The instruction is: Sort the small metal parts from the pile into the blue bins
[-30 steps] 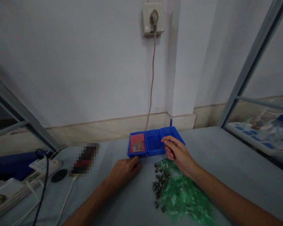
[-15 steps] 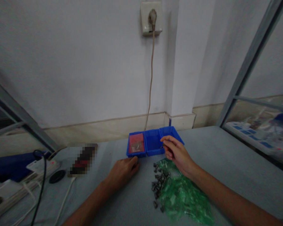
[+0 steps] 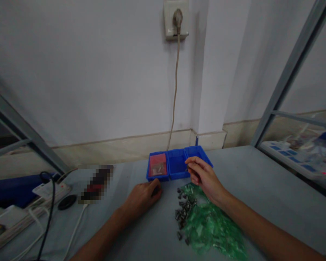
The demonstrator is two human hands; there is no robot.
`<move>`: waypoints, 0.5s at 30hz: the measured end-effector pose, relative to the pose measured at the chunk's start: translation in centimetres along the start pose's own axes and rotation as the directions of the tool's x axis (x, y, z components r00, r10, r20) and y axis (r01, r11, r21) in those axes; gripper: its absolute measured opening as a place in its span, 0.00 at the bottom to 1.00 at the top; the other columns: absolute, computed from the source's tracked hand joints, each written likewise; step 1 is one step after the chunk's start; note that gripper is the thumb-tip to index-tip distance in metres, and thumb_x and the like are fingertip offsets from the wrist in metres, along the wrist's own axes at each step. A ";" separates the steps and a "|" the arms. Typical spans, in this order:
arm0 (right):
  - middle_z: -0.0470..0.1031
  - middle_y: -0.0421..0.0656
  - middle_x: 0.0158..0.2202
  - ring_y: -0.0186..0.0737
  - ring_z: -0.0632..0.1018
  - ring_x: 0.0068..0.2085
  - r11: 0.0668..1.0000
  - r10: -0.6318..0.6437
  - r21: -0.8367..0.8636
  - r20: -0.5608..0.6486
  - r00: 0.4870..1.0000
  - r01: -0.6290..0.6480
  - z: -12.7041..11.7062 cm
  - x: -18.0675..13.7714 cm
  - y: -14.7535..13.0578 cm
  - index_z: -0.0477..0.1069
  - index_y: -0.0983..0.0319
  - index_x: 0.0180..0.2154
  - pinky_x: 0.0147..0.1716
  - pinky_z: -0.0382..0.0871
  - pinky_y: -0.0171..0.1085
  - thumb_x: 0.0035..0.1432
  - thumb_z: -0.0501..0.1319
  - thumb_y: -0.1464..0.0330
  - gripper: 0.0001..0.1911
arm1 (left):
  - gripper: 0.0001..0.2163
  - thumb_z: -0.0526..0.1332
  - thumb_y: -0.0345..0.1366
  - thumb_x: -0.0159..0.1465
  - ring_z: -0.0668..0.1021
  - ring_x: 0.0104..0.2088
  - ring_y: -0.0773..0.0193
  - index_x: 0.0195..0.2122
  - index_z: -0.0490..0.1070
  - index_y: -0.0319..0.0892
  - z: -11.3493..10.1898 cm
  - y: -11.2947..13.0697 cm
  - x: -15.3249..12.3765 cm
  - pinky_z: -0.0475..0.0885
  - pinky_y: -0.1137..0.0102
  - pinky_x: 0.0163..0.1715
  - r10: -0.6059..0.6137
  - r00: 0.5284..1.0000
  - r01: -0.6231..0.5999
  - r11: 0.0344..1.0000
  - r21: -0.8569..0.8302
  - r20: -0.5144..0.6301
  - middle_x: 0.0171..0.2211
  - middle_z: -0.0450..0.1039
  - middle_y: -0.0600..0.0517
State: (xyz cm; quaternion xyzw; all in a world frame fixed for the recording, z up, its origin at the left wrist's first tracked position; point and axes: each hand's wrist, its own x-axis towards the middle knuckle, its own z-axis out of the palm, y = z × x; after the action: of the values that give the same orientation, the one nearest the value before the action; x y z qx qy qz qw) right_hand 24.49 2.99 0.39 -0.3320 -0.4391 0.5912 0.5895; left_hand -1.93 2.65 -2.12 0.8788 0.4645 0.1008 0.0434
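Observation:
My right hand (image 3: 203, 177) is raised over the front of the blue bins, thumb and fingers pinched on a small metal piece (image 3: 188, 168). Its exact kind is too small to make out. My left hand (image 3: 145, 194) rests on the table with its fingers curled in, just in front of the left blue bin (image 3: 157, 178). That bin holds a pink sheet (image 3: 157, 158) and a small clear bag (image 3: 157, 169). Beside it stand a middle blue bin (image 3: 176, 161) and a right blue bin (image 3: 195, 150). Under my right forearm lie dark metal pieces (image 3: 183, 212) and a green plastic bag (image 3: 214, 228).
On the left of the table (image 3: 119, 232) are a blurred-out device (image 3: 96, 185) with a white cable (image 3: 76, 224), a black round object (image 3: 67, 202) and a power strip (image 3: 13, 228). A wall socket (image 3: 176, 20) carries a cord behind the bins. Metal frames (image 3: 285, 72) stand at both sides.
The view has shifted slightly. My left hand's curled fingers have moved a little up and to the right, while my right hand keeps its pinch in nearly the same place.

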 end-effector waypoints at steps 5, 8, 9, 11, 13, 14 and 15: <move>0.67 0.35 0.26 0.27 0.59 0.19 1.000 -0.008 -0.016 -0.002 1.000 0.008 0.0 -0.1 0.0 0.75 0.59 0.40 0.17 0.50 0.30 0.60 0.66 0.60 0.10 | 0.06 0.53 0.36 0.71 0.79 0.30 0.64 0.47 0.66 0.46 -0.1 0.2 -0.1 0.67 0.73 0.31 0.014 1.000 -0.014 1.000 -0.010 0.006 0.35 0.78 0.53; 0.68 0.35 0.26 0.26 0.59 0.19 1.000 -0.003 -0.013 -0.004 1.000 0.003 -0.1 0.0 0.1 0.74 0.59 0.40 0.17 0.49 0.30 0.59 0.66 0.61 0.10 | 0.06 0.53 0.34 0.71 0.79 0.31 0.63 0.47 0.65 0.46 0.0 0.1 -0.1 0.67 0.73 0.32 0.025 1.000 -0.025 1.000 -0.011 0.007 0.35 0.78 0.53; 0.68 0.35 0.26 0.26 0.59 0.19 1.000 -0.004 -0.014 -0.004 1.000 0.004 -0.1 0.0 0.1 0.74 0.59 0.39 0.17 0.49 0.30 0.59 0.66 0.61 0.10 | 0.07 0.52 0.34 0.71 0.80 0.31 0.63 0.48 0.65 0.46 0.0 0.0 -0.1 0.68 0.72 0.32 0.022 1.000 -0.022 1.000 -0.011 0.004 0.35 0.78 0.53; 0.67 0.35 0.26 0.26 0.59 0.19 1.000 -0.007 -0.014 -0.003 1.000 0.007 -0.1 0.1 0.1 0.74 0.60 0.40 0.17 0.49 0.30 0.59 0.66 0.61 0.10 | 0.08 0.52 0.32 0.70 0.80 0.31 0.63 0.49 0.65 0.46 0.1 0.0 -0.1 0.68 0.72 0.32 0.021 1.000 -0.021 1.000 -0.012 0.001 0.35 0.78 0.53; 0.67 0.35 0.26 0.26 0.59 0.19 1.000 -0.009 -0.017 0.000 1.000 0.009 0.0 0.1 0.1 0.74 0.60 0.39 0.17 0.50 0.30 0.59 0.66 0.61 0.10 | 0.08 0.53 0.32 0.69 0.80 0.31 0.63 0.48 0.66 0.46 0.1 0.0 -0.1 0.68 0.72 0.32 0.021 1.000 -0.021 1.000 -0.017 -0.004 0.34 0.78 0.53; 0.67 0.35 0.26 0.26 0.59 0.19 1.000 -0.009 -0.020 0.003 1.000 0.009 0.0 0.1 0.1 0.74 0.60 0.39 0.17 0.50 0.30 0.60 0.66 0.61 0.10 | 0.08 0.53 0.32 0.69 0.80 0.31 0.63 0.48 0.66 0.46 0.1 0.0 -0.1 0.68 0.72 0.32 0.021 1.000 -0.021 1.000 -0.020 -0.006 0.34 0.78 0.53; 0.67 0.35 0.26 0.27 0.60 0.19 1.000 -0.008 -0.023 0.006 1.000 0.008 0.0 0.0 0.1 0.74 0.59 0.39 0.17 0.50 0.30 0.60 0.66 0.60 0.10 | 0.08 0.54 0.32 0.68 0.79 0.30 0.63 0.48 0.66 0.46 0.2 0.1 -0.1 0.68 0.72 0.32 0.020 1.000 -0.020 1.000 -0.022 -0.009 0.34 0.78 0.53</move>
State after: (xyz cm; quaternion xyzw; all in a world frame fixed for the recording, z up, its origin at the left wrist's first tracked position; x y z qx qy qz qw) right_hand 24.46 3.03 0.33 -0.3353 -0.4489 0.5847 0.5866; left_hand -1.92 2.52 -2.28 0.8823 0.4548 0.1104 0.0501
